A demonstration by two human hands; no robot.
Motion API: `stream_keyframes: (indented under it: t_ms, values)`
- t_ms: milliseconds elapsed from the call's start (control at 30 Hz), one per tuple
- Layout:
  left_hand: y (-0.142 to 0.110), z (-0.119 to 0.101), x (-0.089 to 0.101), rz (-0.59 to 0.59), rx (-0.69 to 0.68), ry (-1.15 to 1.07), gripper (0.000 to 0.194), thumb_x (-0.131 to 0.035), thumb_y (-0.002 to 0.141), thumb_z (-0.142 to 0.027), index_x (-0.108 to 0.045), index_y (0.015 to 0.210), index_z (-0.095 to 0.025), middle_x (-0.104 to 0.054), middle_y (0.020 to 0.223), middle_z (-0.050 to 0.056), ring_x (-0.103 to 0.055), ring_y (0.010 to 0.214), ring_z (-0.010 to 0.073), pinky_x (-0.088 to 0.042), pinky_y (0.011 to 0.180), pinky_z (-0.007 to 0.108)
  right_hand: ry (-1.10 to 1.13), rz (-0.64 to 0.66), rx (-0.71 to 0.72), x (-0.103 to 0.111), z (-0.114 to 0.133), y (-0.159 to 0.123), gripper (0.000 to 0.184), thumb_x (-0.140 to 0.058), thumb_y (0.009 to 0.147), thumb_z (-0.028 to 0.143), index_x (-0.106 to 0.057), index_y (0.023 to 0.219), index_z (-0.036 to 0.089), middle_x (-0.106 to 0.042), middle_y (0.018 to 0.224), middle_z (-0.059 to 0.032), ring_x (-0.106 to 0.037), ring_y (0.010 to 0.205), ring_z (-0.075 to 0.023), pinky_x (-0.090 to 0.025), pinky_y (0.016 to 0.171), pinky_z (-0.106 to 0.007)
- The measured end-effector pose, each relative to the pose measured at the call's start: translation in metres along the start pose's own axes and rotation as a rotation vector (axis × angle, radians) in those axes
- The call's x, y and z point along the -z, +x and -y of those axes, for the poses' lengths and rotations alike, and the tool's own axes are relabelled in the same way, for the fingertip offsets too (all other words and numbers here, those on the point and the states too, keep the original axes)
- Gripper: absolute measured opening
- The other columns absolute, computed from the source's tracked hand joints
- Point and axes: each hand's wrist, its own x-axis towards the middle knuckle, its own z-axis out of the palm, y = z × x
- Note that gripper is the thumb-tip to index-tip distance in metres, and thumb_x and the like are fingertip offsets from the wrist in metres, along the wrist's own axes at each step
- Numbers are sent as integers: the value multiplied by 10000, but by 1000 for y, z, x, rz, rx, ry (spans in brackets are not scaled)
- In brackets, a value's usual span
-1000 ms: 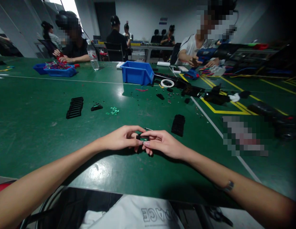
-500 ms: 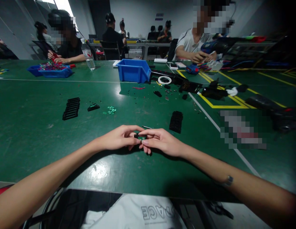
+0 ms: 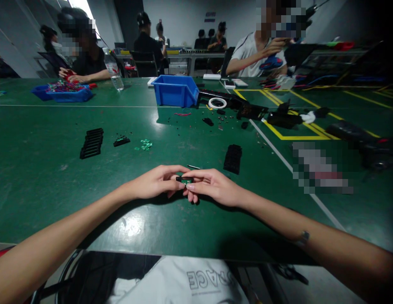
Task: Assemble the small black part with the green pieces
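Between my two hands, just above the green table [image 3: 171, 228], is a small black housing with a green circuit board [image 3: 186, 180] in it. My left hand [image 3: 156, 182] is closed on its left end. My right hand [image 3: 212, 185] grips the right end, its thumb at the board's lower edge. Fingers hide part of the piece. A thin metal rod [image 3: 193, 167] lies just beyond my fingertips. Farther left are a row of black plastic parts [image 3: 91, 143], one black part with small bits [image 3: 121, 141], and a pile of small green boards [image 3: 146, 145]. Black parts [image 3: 232, 159] lie in a block to the right.
A blue bin [image 3: 176, 92] stands at the back middle, with a white tape roll [image 3: 217, 103] and scattered screws near it. A water bottle [image 3: 114, 71] and a blue tray of wires [image 3: 71, 93] are at back left. Across the table, a co-worker [image 3: 250, 55] lifts a blue power tool.
My hands keep their hold on the housing with hardly any movement. The view has shifted slightly. The co-worker across has raised the power tool from near the table.
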Motion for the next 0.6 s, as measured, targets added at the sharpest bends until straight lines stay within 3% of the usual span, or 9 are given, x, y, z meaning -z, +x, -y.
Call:
stream_keyframes:
  t_ms: [600]
  values:
    - [2,3,1,-5,-4,-18,434,-619,946,-294,-568,1349,-143,-688,893,46,-564,631,91,-474,582,202,10,-13,-6,0,0,1,431,-710,915,342,-640,1255,86,-737,858,-75,-706,690,-145,-586,673,-302]
